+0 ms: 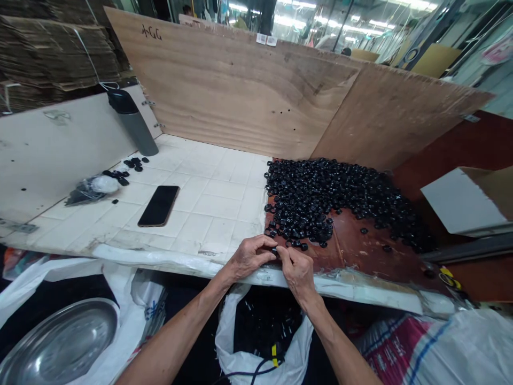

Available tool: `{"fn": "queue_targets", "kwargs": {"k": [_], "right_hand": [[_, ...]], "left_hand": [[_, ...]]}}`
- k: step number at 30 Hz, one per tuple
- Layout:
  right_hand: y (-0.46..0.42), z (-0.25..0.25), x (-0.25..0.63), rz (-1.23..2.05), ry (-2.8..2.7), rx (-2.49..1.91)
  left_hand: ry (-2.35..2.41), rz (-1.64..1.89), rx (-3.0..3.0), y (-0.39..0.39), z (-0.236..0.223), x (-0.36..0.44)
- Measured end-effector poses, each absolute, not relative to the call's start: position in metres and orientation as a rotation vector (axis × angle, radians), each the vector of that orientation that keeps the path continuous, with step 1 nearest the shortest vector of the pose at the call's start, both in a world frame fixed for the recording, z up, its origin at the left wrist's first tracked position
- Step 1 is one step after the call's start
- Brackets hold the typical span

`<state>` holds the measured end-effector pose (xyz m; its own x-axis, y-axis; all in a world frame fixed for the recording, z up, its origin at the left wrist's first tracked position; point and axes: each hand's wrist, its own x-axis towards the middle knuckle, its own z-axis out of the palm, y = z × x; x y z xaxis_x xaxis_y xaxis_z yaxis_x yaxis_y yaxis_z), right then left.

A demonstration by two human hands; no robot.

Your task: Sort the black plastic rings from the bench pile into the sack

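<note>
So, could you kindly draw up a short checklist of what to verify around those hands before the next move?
1. Grip: the small black piece is pinched between the left hand and right hand: ok.
2. Condition of that piece: fingers hide it: cannot tell.
3. Phone: lies on the white tiles, apart from the pile of black pieces: ok.
4. Strays: a small group of black pieces sits away from the pile: not ok.
5. White sack below the hands: mouth open, black pieces inside: ok.
</note>
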<state>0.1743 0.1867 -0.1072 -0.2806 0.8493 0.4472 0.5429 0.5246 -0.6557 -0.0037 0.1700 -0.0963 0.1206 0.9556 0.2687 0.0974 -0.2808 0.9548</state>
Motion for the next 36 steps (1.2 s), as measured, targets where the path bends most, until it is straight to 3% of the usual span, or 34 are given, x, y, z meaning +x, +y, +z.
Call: {"fn": "queue_targets", "kwargs": {"k": [22, 28, 31, 33, 36], "right_hand": [[0.170, -0.089, 0.159, 0.748, -1.689, -1.128], [0.155, -0.108, 0.146, 1.244, -1.202, -1.321], [0.153, -0.117, 0.158, 1.396, -1.243, -1.320], [0.158, -0.119, 0.170, 1.313, -1.432, -1.370], [0.176, -0.116, 0.187, 0.894, -1.699, -1.454]], "left_hand": [[0.997, 1.177, 1.434, 0.170, -0.097, -0.008], [1.020, 1.289, 1.872, 0.163, -0.109, -0.010], [1.017, 1.192, 1.958, 0.151, -0.101, -0.013], [1.028, 1.002, 1.925, 0.146, -0.094, -0.016], [1.234, 0.909, 1.840, 0.153, -0.092, -0.017]]}}
